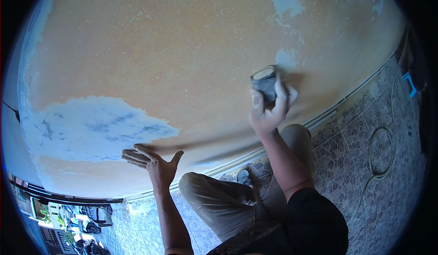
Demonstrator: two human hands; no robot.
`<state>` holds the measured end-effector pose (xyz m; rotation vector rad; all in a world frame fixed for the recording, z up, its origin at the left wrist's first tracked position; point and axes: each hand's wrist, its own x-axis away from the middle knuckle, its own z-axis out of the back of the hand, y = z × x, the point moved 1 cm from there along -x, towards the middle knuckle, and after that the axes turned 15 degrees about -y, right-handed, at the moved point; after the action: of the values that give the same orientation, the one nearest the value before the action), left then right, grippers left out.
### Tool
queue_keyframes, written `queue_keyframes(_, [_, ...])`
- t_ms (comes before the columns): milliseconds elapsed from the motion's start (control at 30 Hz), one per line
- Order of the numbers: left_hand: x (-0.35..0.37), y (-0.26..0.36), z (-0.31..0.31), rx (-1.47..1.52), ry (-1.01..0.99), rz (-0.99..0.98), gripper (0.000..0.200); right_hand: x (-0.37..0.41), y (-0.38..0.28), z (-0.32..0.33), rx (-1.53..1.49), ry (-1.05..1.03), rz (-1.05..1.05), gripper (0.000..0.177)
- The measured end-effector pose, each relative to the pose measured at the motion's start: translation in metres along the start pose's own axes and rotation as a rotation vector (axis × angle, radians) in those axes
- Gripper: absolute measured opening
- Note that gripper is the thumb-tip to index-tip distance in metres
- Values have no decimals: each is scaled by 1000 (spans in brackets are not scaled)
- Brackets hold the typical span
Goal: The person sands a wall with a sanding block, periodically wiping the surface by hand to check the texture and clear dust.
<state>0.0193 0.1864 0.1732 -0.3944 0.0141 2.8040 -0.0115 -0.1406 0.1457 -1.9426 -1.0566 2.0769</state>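
My right hand grips a sanding block wrapped in dark sandpaper, its lighter core showing at the top end. The block is against the orange-tan wall, just below a small white patch. Fingers and thumb are dusted pale. Lower on the left, my left hand is spread with fingers stretched out and thumb apart, at the wall by the lower edge of a large white patch with grey smears. Nothing is in that hand.
My bent knees are close to the wall's base. A hose or cable loops over the stone-patterned floor on the right. A blue object lies at the far right. Parked motorbikes stand at the lower left.
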Motion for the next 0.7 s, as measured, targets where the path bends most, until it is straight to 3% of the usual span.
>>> queue_keyframes(67, [-13, 26, 8, 97, 81, -34, 160, 6, 0, -5, -263, 101, -263, 53])
queue_keyframes(133, [-22, 62, 21, 92, 47, -1, 161, 34, -18, -17, -9, -65, 31, 59])
queue_keyframes(200, [-24, 77, 24, 115, -19, 73, 161, 63, -27, -27, 26, -253, 234, 59])
queue_keyframes(300, [-21, 63, 19, -139, 66, -37, 154, 44, -22, -14, 96, -328, 282, 59])
queue_keyframes(400, [-18, 33, 10, -297, 96, -152, 151, -9, 4, 7, -13, 43, -22, 55])
queue_keyframes(467, [-18, 31, 7, -302, 107, -172, 151, -32, 17, 24, -179, 173, -306, 40])
queue_keyframes(533, [-18, 34, 5, -244, 162, -208, 145, -6, 19, 5, -108, 220, -230, 48])
queue_keyframes(667, [-17, 39, 4, -158, 148, -178, 145, 50, -22, -22, 57, -210, 170, 62])
queue_keyframes(700, [-16, 39, 7, -150, 92, -143, 146, 45, -21, -17, 58, -205, 172, 62])
